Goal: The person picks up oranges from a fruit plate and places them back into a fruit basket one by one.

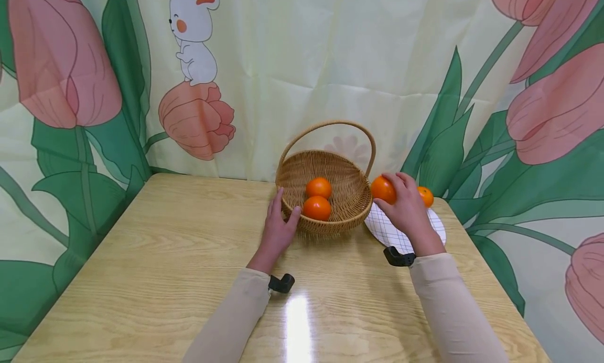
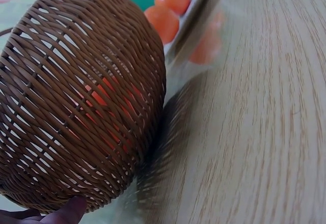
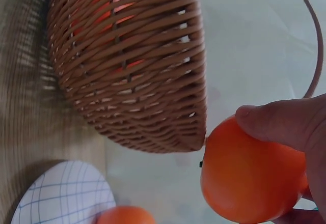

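Note:
A wicker basket [image 1: 349, 216] with an arched handle stands near the table's back edge; two oranges [image 1: 317, 208] lie inside it. My left hand [image 1: 277, 232] holds the basket's left side at the rim, and its thumb [image 2: 71, 211] shows against the weave in the left wrist view. At the basket's right rim, my right hand [image 1: 408, 208] grips another orange [image 3: 249, 173] between thumb and fingers, raised above the table. A white plate [image 1: 439, 229] with a blue grid pattern lies below that hand, with one more orange [image 1: 425, 196] at its far side.
The pale wooden table [image 1: 165, 258] extends to the left and front. A curtain [image 1: 292, 64] printed with tulips and a white rabbit hangs right behind the table.

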Tool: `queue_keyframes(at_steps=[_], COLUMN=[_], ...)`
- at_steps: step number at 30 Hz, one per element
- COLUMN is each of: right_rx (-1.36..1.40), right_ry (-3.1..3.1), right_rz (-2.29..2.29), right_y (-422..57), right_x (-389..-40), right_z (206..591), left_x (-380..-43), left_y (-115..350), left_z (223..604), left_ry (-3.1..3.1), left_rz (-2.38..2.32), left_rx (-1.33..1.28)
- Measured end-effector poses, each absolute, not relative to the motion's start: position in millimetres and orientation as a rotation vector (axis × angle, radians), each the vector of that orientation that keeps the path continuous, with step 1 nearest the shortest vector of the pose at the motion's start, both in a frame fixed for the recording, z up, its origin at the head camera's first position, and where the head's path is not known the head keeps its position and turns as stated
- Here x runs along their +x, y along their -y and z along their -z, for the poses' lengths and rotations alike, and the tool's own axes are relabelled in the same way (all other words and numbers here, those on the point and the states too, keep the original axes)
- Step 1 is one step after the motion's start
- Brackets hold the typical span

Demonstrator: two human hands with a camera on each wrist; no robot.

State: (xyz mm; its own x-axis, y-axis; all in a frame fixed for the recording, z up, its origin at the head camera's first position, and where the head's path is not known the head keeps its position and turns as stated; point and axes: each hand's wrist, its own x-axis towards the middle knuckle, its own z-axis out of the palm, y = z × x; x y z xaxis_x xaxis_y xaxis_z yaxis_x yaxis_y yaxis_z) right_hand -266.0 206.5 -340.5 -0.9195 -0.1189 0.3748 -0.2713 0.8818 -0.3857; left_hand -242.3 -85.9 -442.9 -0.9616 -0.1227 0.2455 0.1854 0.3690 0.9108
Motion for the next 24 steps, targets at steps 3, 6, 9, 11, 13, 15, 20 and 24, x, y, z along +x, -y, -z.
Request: queue_keyframes(at_steps=[3,6,9,11,13,15,20,24], right_rx=[0.315,0.336,0.343,0.340,0.340,0.344,0.394,0.421], right_ry=[2.683,2.664,2.659,2.661,2.661,2.655,2.610,2.592], right_rz=[-0.625,-0.619,-0.620,-0.624,-0.628,-0.631,-0.642,-0.665], right_y=[-203.6,-200.2,-196.1,-193.5,-190.9,-188.3,-182.3,-177.9], right_x=[-267.0,-267.1,-266.3,-265.9,-265.1,-264.7,-265.0,-265.0], right_z=[339.9,338.4,336.1,335.1,334.2,333.9,335.0,335.1], left_x=[-242.9,-243.2,-242.8,-242.6,-242.4,-242.2,-241.8,-241.9], left_y=[85.6,85.4,85.3,85.0,84.7,84.5,84.3,84.3], left_z=[443.3,444.3,444.8,445.0,444.7,444.2,442.8,442.6], left_ry=[2.346,2.334,2.336,2.343,2.347,2.350,2.349,2.345], left_rz=[1.628,1.631,1.630,1.629,1.633,1.634,1.637,1.648], left_rx=[-0.059,-0.065,-0.060,-0.051,-0.048,-0.047,-0.045,-0.047])
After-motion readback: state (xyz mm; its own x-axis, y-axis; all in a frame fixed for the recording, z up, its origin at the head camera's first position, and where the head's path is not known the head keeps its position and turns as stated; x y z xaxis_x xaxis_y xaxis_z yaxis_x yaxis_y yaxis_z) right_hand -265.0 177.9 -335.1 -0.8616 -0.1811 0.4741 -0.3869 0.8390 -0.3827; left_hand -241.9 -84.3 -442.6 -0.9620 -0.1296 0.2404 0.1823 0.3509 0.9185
